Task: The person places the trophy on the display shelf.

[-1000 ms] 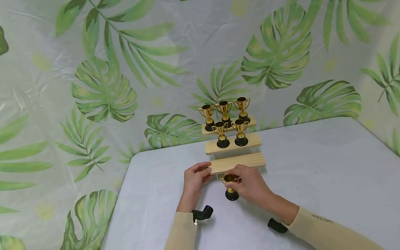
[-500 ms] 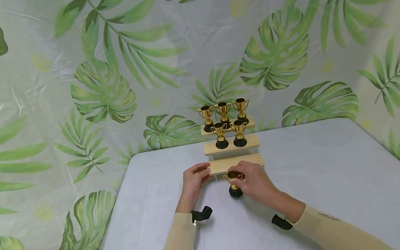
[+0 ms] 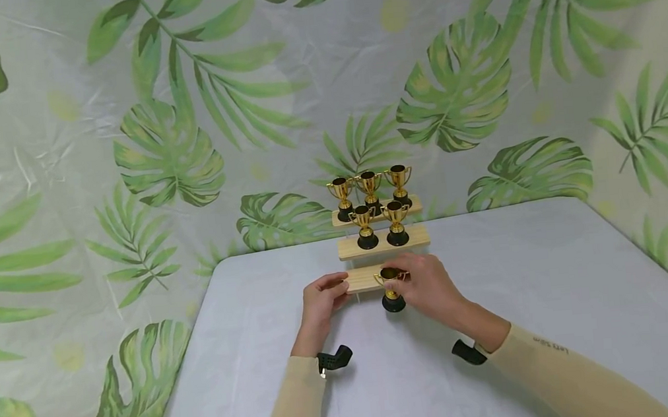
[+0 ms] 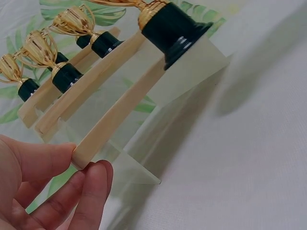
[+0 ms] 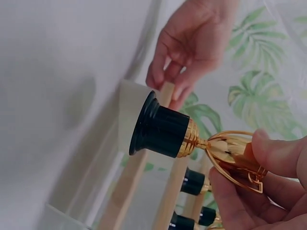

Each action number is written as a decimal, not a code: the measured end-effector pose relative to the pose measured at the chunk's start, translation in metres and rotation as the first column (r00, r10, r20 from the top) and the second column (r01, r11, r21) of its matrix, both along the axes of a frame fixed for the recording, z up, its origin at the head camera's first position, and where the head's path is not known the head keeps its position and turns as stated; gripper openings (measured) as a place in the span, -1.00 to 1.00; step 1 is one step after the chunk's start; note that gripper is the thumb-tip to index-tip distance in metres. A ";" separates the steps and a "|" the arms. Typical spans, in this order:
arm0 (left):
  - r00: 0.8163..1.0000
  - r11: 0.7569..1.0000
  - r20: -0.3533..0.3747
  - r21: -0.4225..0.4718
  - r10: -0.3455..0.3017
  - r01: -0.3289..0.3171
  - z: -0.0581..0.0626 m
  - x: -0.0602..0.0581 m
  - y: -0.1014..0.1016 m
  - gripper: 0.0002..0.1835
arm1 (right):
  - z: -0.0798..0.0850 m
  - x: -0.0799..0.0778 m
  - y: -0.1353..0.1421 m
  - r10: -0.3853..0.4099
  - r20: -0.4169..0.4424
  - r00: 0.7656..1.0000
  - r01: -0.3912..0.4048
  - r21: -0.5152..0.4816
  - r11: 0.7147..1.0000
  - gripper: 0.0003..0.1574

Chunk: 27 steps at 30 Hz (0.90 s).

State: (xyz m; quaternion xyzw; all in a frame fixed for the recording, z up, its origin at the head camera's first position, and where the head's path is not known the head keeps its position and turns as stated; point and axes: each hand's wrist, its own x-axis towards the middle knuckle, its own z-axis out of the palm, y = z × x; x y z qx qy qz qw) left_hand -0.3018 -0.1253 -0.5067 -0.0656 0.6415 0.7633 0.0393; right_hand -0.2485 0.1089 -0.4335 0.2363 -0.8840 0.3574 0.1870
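My right hand (image 3: pixel 430 287) pinches a small gold trophy cup (image 5: pixel 232 151) by its bowl, between thumb and fingers. The cup is upright, its black base in front of the lowest wooden shelf (image 3: pixel 366 278) of a three-step display stand. With thumb above and fingers below, my left hand (image 4: pixel 53 177) pinches the left end of that lowest shelf. Two trophies stand on the middle shelf (image 3: pixel 416 235), one of them a left trophy (image 3: pixel 365 222). Three more line the top shelf (image 3: pixel 417 206). The held cup and right hand hide the right part of the lowest shelf.
Clear panels (image 4: pixel 192 72) support the shelves. The stand is near the back edge of a table with a white cloth (image 3: pixel 531 284). Behind hangs a leaf-patterned curtain (image 3: pixel 278 120). Black wrist-worn devices, such as the left one (image 3: pixel 335 358), project inward from both wrists.
My right hand has carried the trophy up and slightly right, from below the lowest shelf to in front of it. The left hand keeps its pinch on the shelf's end.
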 end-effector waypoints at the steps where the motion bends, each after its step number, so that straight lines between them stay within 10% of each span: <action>1: 1.000 1.000 -0.001 0.002 0.000 0.000 0.000 0.000 0.000 -0.68 | 0.001 -0.001 0.000 -0.002 -0.002 1.000 0.002 -0.001 1.000 -0.59; 27: 1.000 1.000 0.021 -0.017 0.006 -0.005 -0.001 -0.002 -0.001 -0.70 | 0.023 -0.038 0.000 -0.025 -0.041 0.999 0.027 0.031 0.999 -0.60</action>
